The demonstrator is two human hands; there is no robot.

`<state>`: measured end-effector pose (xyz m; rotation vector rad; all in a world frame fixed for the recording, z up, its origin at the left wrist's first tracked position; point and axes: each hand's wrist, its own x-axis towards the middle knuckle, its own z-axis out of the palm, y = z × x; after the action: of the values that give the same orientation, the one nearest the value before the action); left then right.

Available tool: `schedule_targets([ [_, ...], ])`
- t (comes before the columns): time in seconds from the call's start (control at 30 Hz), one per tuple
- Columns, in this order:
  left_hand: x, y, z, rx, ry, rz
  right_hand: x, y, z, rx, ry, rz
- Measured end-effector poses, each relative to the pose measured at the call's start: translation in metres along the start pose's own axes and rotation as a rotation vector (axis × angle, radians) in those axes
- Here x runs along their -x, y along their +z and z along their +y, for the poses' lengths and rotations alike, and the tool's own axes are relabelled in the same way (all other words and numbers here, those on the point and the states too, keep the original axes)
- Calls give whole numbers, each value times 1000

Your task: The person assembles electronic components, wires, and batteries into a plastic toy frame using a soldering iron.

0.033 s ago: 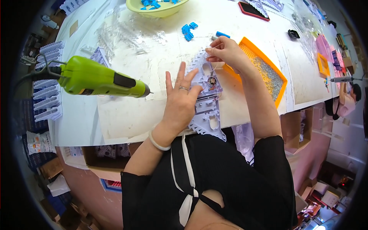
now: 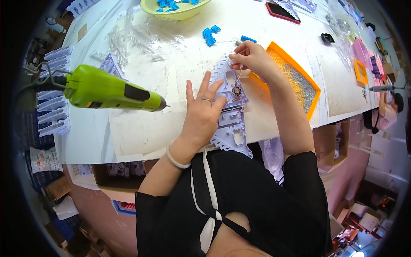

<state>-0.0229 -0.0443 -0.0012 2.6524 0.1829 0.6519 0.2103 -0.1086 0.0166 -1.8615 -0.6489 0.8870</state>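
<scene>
A lavender plastic housing [image 2: 230, 118] with toothed edges lies at the table's front edge, partly hidden under my hands. My left hand [image 2: 199, 115] is open over its left side, fingers spread and thumb at the housing. Above its far end, my right hand [image 2: 257, 62] pinches a thin pale wire [image 2: 240, 72] between thumb and forefinger. That wire runs down towards a small round part [image 2: 236, 91] set in the housing. To the left of my left hand hangs a green electric screwdriver [image 2: 111, 89], its tip pointing right and touching nothing.
An orange tray [image 2: 314, 102] of small metal screws sits right of my right hand. Blue plastic parts [image 2: 209, 36] lie farther back, near a yellow bowl [image 2: 184, 14]. Clear plastic bags [image 2: 137, 40] and stacked lavender pieces [image 2: 55, 122] are at left. Another person [image 2: 386, 115] is at far right.
The hanging screwdriver has shifted slightly left and down. My left hand's fingers have moved a little; the wire in my right hand shows more plainly.
</scene>
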Motion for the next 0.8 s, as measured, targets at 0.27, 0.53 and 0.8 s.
schedule_targets([
  [0.27, 0, -3, -7, 72, 24, 53, 3, 3, -2, 29, -6, 27],
  [0.53, 4, 0, -11, 11, 25, 65, -4, 3, 2, 52, -61, 27],
  [0.8, 2, -3, -13, 150, -75, 136, -7, 11, -3, 67, -21, 20],
])
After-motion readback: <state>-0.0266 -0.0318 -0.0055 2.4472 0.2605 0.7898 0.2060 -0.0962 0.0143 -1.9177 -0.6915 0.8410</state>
